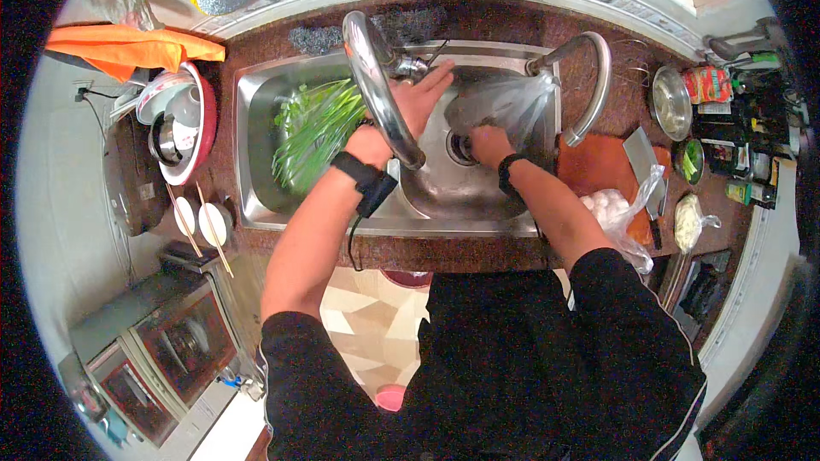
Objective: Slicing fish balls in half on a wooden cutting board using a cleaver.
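My left hand [416, 99] reaches past the large chrome faucet [378, 77], fingers stretched out beside its lever base [410, 65]. Nothing shows in its grasp; contact with the lever cannot be made out. Down in the right basin of the steel sink [442, 195], my right hand [492, 146] is bent over the drain [459, 148]. Its fingertips are hidden, so whether they grip anything is unclear. A clear plastic bag [528, 102] hangs in that basin's back right corner. Long green scallions or chives [323, 131] and leafy herbs [291, 112] fill part of the left basin.
A thin curved faucet [599, 77] rises at the sink's right. Beyond lie a cleaver [640, 153], a reddish-brown cutting board [583, 169] and bagged garlic-like pieces [605, 205]. Leftward stand a basin of bowls [208, 121] and two white bowls [216, 224] with chopsticks across them.
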Demonstrator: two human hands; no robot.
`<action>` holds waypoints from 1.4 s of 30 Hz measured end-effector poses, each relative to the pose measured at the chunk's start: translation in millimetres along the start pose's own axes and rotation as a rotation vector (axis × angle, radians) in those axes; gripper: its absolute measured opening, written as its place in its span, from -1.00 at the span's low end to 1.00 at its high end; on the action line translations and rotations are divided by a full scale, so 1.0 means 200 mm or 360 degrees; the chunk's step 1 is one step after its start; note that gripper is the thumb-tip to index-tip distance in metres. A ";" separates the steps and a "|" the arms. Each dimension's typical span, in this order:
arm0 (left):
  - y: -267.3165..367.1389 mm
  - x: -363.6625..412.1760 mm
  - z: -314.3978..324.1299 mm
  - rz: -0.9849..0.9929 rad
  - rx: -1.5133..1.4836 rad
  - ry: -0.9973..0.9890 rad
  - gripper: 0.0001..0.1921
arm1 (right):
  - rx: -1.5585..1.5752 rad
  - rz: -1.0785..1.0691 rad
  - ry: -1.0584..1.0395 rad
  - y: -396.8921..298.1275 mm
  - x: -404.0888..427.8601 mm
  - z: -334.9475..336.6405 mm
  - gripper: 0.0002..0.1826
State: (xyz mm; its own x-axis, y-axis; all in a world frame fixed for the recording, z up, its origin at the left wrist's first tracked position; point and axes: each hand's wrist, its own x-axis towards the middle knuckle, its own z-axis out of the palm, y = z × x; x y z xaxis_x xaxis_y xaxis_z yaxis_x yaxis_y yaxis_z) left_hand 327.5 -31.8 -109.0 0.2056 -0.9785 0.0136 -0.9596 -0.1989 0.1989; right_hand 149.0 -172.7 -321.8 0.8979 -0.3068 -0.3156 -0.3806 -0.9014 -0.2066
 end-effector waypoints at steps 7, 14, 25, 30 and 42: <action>-0.08 0.10 0.12 -0.0402 0.0512 -0.0158 -0.42 | 0.0008 -0.0131 0.0019 -0.06 -0.03 0.02 -0.86; -0.03 0.13 0.06 -0.0699 0.0449 -0.0298 -0.44 | 0.0082 -0.0075 -0.0085 -0.09 -0.03 -0.01 -0.86; 0.01 0.08 -0.03 -0.0485 -0.0022 -0.0091 -0.40 | 0.0175 -0.0079 -0.0023 -0.10 -0.04 0.04 -0.91; 0.03 -0.09 -0.07 -0.0449 -0.0360 0.0159 -0.45 | 0.0043 -0.0072 0.0165 -0.15 -0.05 0.03 -0.90; 0.47 -0.85 0.16 -0.1394 -0.1126 0.0249 -0.61 | -0.0070 0.0018 -0.0072 -0.19 -0.04 0.05 -0.87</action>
State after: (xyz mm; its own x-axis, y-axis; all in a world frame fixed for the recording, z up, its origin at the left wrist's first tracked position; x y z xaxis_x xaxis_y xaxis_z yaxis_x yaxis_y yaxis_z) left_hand 195.1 113.8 -124.6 0.8218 -0.4906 -0.2898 -0.1607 -0.6875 0.7082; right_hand 153.2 -132.8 -320.2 0.8825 -0.3036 -0.3594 -0.3795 -0.9108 -0.1625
